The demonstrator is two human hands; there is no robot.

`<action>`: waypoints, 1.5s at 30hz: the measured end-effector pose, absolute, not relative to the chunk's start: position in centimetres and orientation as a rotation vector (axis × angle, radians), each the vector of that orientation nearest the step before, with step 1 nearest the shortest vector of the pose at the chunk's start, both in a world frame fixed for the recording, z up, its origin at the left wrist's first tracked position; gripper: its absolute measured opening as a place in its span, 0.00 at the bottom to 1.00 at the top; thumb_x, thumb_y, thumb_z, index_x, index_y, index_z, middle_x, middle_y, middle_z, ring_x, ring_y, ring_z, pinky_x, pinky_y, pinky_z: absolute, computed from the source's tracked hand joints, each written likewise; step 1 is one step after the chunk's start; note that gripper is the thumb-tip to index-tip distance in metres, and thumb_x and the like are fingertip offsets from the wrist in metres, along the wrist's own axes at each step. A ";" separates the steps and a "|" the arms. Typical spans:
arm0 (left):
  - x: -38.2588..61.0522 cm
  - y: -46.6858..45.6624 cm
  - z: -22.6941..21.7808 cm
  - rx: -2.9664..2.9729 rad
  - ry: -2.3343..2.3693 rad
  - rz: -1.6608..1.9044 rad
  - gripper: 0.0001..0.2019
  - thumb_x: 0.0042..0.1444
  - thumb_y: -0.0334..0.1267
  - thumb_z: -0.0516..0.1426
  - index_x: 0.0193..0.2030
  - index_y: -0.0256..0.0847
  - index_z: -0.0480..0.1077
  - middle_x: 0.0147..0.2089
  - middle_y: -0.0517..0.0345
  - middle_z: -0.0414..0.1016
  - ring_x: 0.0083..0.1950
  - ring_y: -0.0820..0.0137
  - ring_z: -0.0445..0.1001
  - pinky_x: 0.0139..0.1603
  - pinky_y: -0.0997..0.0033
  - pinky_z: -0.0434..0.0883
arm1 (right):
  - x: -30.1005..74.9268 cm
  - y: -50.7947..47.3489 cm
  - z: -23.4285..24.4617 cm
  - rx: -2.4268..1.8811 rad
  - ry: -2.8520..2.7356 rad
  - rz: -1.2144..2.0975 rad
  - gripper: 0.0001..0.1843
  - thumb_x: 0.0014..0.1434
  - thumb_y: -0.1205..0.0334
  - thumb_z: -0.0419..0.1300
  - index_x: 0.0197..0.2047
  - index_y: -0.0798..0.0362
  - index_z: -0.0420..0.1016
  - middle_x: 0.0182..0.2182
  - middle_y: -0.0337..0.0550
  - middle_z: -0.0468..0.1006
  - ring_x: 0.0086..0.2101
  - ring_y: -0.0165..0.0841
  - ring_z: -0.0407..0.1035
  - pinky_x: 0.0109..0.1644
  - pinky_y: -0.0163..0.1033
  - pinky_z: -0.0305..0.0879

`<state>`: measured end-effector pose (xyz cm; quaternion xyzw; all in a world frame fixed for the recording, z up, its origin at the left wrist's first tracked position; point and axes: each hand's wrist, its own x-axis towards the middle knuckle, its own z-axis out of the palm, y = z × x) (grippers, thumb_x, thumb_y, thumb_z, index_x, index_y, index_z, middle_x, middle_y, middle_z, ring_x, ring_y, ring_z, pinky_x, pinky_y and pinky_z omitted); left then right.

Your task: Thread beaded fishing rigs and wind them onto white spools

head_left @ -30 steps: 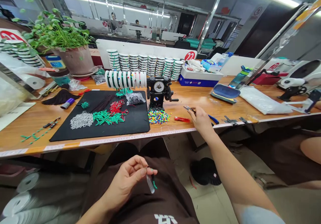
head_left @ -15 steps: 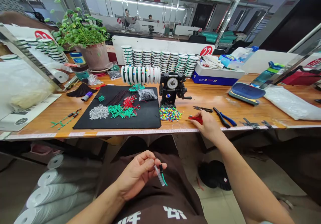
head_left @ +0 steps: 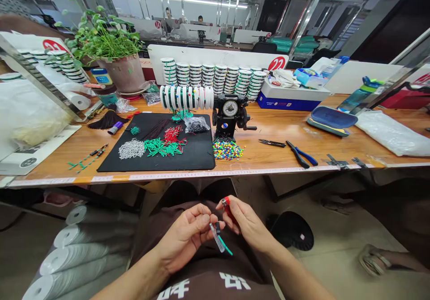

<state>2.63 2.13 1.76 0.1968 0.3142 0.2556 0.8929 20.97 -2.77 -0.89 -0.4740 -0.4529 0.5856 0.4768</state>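
fingers of the left hand pinch a clear tube trailing green cord; the right hand grips a red lighter just beside it, both held over the brown garment below the wooden bench.

Open air above the lap, between the left hand and right hand and up to the wooden table's front edge; that edge the only barrier ahead. Past it, a strip of wood between the bead pile and blue-handled pliers.
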 end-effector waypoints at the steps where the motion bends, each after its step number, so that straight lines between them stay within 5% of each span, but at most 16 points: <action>1: 2.7 2.1 1.7 0.405 0.662 0.537 0.13 0.46 0.34 0.73 0.34 0.36 0.75 0.34 0.57 0.82 0.38 0.69 0.83 0.37 0.77 0.76 | 20.7 -2.8 -1.2 -1.137 -1.067 1.450 0.30 0.67 0.33 0.49 0.40 0.53 0.70 0.20 0.31 0.60 0.19 0.25 0.50 0.24 0.33 0.48; 7: 3.0 1.9 1.4 0.391 0.661 0.546 0.12 0.47 0.33 0.72 0.34 0.36 0.75 0.35 0.56 0.82 0.37 0.69 0.82 0.41 0.74 0.76 | 18.9 -2.4 -2.3 -1.043 -0.760 1.654 0.37 0.57 0.25 0.53 0.22 0.52 0.61 0.13 0.28 0.50 0.17 0.22 0.40 0.20 0.32 0.35; 15: 2.9 1.7 1.1 0.404 0.645 0.543 0.11 0.49 0.34 0.71 0.34 0.36 0.74 0.36 0.55 0.82 0.39 0.67 0.82 0.44 0.72 0.76 | 17.2 -2.0 -2.1 -1.041 -0.395 1.699 0.32 0.43 0.33 0.67 0.23 0.51 0.58 0.17 0.28 0.54 0.17 0.20 0.41 0.19 0.28 0.36; 45: 3.1 1.7 1.2 0.427 0.660 0.548 0.11 0.47 0.35 0.72 0.33 0.36 0.76 0.36 0.54 0.83 0.38 0.69 0.82 0.42 0.73 0.77 | 16.6 -2.0 -3.1 -1.044 -0.313 1.677 0.29 0.44 0.37 0.68 0.26 0.51 0.59 0.20 0.29 0.55 0.19 0.22 0.44 0.21 0.28 0.41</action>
